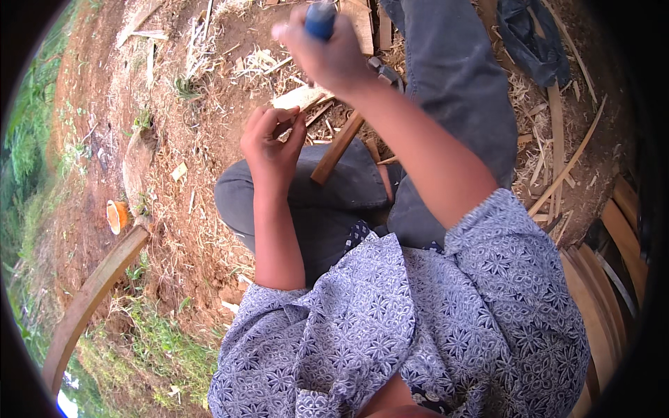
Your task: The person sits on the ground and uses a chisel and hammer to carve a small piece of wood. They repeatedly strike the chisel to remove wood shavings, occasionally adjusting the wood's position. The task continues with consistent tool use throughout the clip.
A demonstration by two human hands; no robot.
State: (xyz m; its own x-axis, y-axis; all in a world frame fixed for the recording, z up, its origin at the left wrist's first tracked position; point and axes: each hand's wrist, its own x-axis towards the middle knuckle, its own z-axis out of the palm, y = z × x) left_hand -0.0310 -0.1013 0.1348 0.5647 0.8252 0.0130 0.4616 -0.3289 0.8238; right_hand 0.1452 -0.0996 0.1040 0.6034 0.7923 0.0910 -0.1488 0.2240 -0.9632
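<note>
left hand (272,143) pinching the wood strip (339,145) steady on my knee | right hand (327,52) raised, gripping blue-handled tool (320,19) | I'd keep fingertips clear before striking

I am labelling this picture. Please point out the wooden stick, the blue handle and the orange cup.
wooden stick (337,148): head view, mid shaft.
blue handle (320,19): head view, top end.
orange cup (116,216): head view, rim.
</note>
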